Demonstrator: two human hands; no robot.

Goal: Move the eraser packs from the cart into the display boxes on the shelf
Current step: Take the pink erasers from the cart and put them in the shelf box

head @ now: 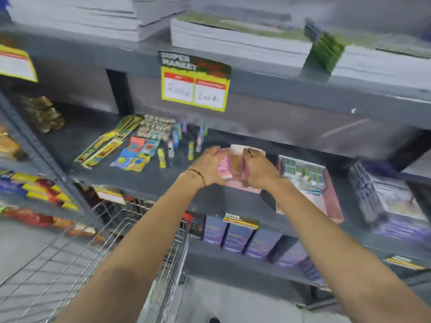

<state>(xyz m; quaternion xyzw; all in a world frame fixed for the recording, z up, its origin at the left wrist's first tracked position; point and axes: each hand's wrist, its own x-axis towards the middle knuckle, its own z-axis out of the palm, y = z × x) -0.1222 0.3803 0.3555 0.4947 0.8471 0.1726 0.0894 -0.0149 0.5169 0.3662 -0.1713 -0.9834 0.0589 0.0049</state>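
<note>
Both my hands reach onto the middle shelf and grip the same bundle of pink eraser packs [234,165]. My left hand [208,165] closes on its left side and my right hand [257,169] on its right side. The bundle is held just above a pink display box [245,186] whose front edge shows below my hands. A second pink display box [331,194], holding several small packs, stands on the shelf to the right. The wire cart [98,243] is at the lower left, below my left arm. The picture is blurred.
Small stationery cards and packets [137,150] lie on the shelf to the left. A yellow price tag [194,83] hangs from the upper shelf, which carries paper stacks [238,40]. Purple boxes [240,238] fill the lower shelf; snack bags [35,190] line the left rack.
</note>
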